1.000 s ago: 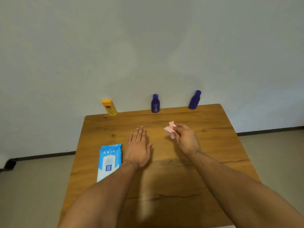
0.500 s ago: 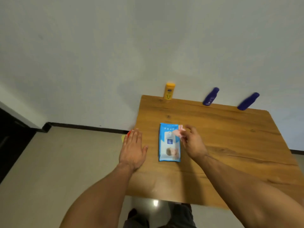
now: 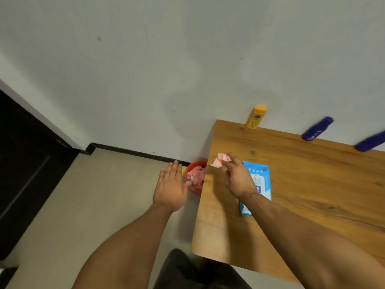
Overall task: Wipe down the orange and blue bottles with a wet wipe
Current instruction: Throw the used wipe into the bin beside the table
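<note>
Right grip: my right grip [image 3: 237,180] pinches a crumpled pink wipe [image 3: 220,161] between thumb and fingertips. It is over the left edge of the desk [image 3: 312,195].
Wipe: it sticks out of my fingers at 11 o'clock. It is close to the desk edge, but not past it yet.
Left grip: my left grip [image 3: 169,189] is flat, with the fingers straight and close together. It holds nothing. It hangs over the floor [image 3: 104,195], at 9 o'clock from my right grip.
Bin: a red bin [image 3: 193,165] stands on the floor between my two grips, tight against the desk edge. It is full of pink wipes. My left thumb is just beside it. I cannot tell if it touches.
Pack: the blue wipe pack [image 3: 261,178] lies flat on the desk, partly under my right wrist.
Bottles: the orange bottle [image 3: 255,117] stands at 12 o'clock, at the back of the desk by the wall. Two blue bottles [image 3: 317,128] [image 3: 370,143] are at 2 o'clock along the same back edge. They look blurry.
Step now: I think this wipe goes in the bin.
How to do it well: carry the wipe toward 9 o'clock until it is right over the mouth of the bin, then let go. Aim for the middle, because the bin is full and the wipe could roll off. Keep my left grip out of the way.
</note>
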`<state>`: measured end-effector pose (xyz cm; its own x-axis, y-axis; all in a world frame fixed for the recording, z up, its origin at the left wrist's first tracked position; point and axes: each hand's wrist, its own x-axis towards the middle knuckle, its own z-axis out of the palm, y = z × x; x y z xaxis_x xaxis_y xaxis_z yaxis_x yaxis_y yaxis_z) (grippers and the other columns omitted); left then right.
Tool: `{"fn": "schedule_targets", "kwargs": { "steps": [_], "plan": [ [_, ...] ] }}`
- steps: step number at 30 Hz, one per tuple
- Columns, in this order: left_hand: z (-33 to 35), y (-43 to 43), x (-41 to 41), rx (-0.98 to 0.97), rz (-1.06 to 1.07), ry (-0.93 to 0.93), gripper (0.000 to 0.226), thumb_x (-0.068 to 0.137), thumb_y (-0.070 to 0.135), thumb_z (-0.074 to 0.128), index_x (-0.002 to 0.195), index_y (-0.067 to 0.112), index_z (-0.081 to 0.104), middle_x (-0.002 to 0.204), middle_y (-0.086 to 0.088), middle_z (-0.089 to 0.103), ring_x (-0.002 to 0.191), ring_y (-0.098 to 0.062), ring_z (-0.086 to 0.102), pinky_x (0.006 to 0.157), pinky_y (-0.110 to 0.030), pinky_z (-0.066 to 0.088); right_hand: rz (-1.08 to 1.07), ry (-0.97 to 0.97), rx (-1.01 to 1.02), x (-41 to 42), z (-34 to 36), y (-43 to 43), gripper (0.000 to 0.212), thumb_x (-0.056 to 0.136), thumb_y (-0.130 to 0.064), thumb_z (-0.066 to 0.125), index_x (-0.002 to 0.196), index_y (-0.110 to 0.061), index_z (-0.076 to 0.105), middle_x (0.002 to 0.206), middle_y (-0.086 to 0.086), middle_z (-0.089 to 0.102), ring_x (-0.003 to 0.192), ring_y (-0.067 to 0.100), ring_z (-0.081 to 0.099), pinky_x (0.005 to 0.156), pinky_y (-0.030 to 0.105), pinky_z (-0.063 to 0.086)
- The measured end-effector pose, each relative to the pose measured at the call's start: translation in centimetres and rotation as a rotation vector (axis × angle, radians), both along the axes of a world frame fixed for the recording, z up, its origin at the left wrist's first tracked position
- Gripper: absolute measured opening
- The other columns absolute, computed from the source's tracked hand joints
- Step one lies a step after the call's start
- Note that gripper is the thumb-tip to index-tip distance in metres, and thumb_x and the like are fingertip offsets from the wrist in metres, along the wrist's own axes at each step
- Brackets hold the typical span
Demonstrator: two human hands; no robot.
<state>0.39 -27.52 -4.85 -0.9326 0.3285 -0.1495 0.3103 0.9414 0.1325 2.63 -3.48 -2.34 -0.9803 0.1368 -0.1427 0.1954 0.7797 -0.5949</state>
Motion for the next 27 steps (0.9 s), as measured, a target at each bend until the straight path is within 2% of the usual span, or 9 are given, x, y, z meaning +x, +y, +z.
{"fn": "schedule_targets", "kwargs": {
  "steps": [2, 5, 9, 12, 15, 18, 20, 24, 27],
  "plan": [
    [-0.4, -0.9, -0.8, -0.001, -0.003, -0.019, 0.082, 0.093, 0.057, 0.001, 0.159, 0.010, 0.015, 0.167, -0.008, 0.013, 0.154, -0.023, 0.006, 0.125, -0.043, 0.004, -0.001, -0.016, -0.039, -1.3, 0.2, -1.6, 0.045, 0.104, -0.015, 0.048, 0.149, -0.008, 0.047, 0.158, 0.004, 0.039, 0.142, 0.021, 0.042, 0.100, -0.009, 0.012],
    [-1.4, -1.8, -3.1, 0.003, -0.015, -0.052, 0.070, 0.102, 0.051, 0.021, 0.159, 0.010, 0.013, 0.167, -0.009, 0.014, 0.154, -0.024, 0.007, 0.125, -0.044, 0.007, 0.041, -0.053, -0.117, -3.7, 0.5, -4.0, 0.042, 0.107, -0.010, 0.042, 0.149, -0.006, 0.045, 0.150, -0.001, 0.042, 0.131, 0.006, 0.044, 0.092, -0.011, 0.019],
    [-3.9, -2.7, -8.0, -0.023, -0.110, -0.133, 0.068, 0.104, 0.046, 0.029, 0.159, 0.010, 0.010, 0.167, -0.010, 0.011, 0.154, -0.025, 0.005, 0.125, -0.045, 0.008, 0.081, -0.102, -0.084, -8.5, -2.2, -6.9, 0.053, 0.099, -0.001, 0.049, 0.150, -0.008, 0.043, 0.163, 0.011, 0.028, 0.150, 0.028, 0.026, 0.120, 0.030, 0.022],
    [-7.1, -3.2, -12.2, -0.026, -0.192, -0.171, 0.069, 0.103, 0.044, 0.033, 0.159, 0.010, 0.011, 0.167, -0.010, 0.013, 0.154, -0.024, 0.007, 0.125, -0.044, 0.010, 0.118, -0.166, 0.045, -12.0, -6.0, -8.5, 0.062, 0.097, -0.004, 0.053, 0.155, -0.010, 0.035, 0.166, 0.011, 0.019, 0.153, 0.032, 0.019, 0.124, 0.041, 0.022],
    [-11.3, -3.5, -16.3, -0.034, -0.252, -0.221, 0.069, 0.102, 0.042, 0.035, 0.158, 0.009, 0.011, 0.167, -0.009, 0.012, 0.154, -0.023, 0.007, 0.125, -0.043, 0.011, 0.182, -0.240, 0.203, -15.4, -11.6, -9.9, 0.059, 0.097, -0.010, 0.055, 0.154, -0.008, 0.038, 0.164, 0.013, 0.023, 0.150, 0.039, 0.022, 0.123, 0.051, 0.020],
    [-15.7, -3.2, -19.3, -0.063, -0.298, -0.253, 0.069, 0.103, 0.040, 0.034, 0.159, 0.009, 0.008, 0.168, -0.009, 0.006, 0.155, -0.023, 0.002, 0.125, -0.043, 0.010, 0.156, -0.546, 0.266, -18.3, -17.8, -11.6, 0.053, 0.098, -0.031, 0.054, 0.148, -0.016, 0.049, 0.157, 0.023, 0.038, 0.143, 0.054, 0.022, 0.111, 0.075, -0.001],
    [-18.6, -3.0, -20.9, -0.065, -0.313, -0.268, 0.068, 0.104, 0.040, 0.033, 0.159, 0.009, 0.007, 0.168, -0.008, 0.004, 0.155, -0.023, 0.001, 0.125, -0.043, 0.009, 0.187, -0.631, 0.363, -19.4, -22.8, -12.0, 0.063, 0.096, -0.033, 0.059, 0.151, -0.010, 0.040, 0.159, 0.025, 0.031, 0.144, 0.057, 0.017, 0.100, 0.082, -0.014],
    [-23.8, -2.8, -23.3, -0.055, -0.344, -0.305, 0.068, 0.104, 0.039, 0.033, 0.159, 0.010, 0.005, 0.168, -0.008, 0.003, 0.155, -0.023, -0.001, 0.126, -0.041, 0.005, 0.095, -0.707, 0.276, -21.8, -28.0, -13.0, 0.066, 0.094, -0.030, 0.064, 0.152, -0.010, 0.038, 0.160, 0.028, 0.026, 0.144, 0.058, 0.018, 0.104, 0.083, -0.004],
    [-26.8, -2.8, -24.1, -0.056, -0.354, -0.341, 0.068, 0.104, 0.039, 0.031, 0.159, 0.011, 0.003, 0.168, -0.008, 0.001, 0.155, -0.022, -0.002, 0.126, -0.041, 0.004, -0.076, -0.697, 0.178, -23.1, -29.5, -13.0, 0.083, 0.097, -0.020, 0.058, 0.161, -0.013, 0.005, 0.166, 0.018, -0.017, 0.153, 0.045, -0.005, 0.123, 0.060, 0.015]
  ]
}}
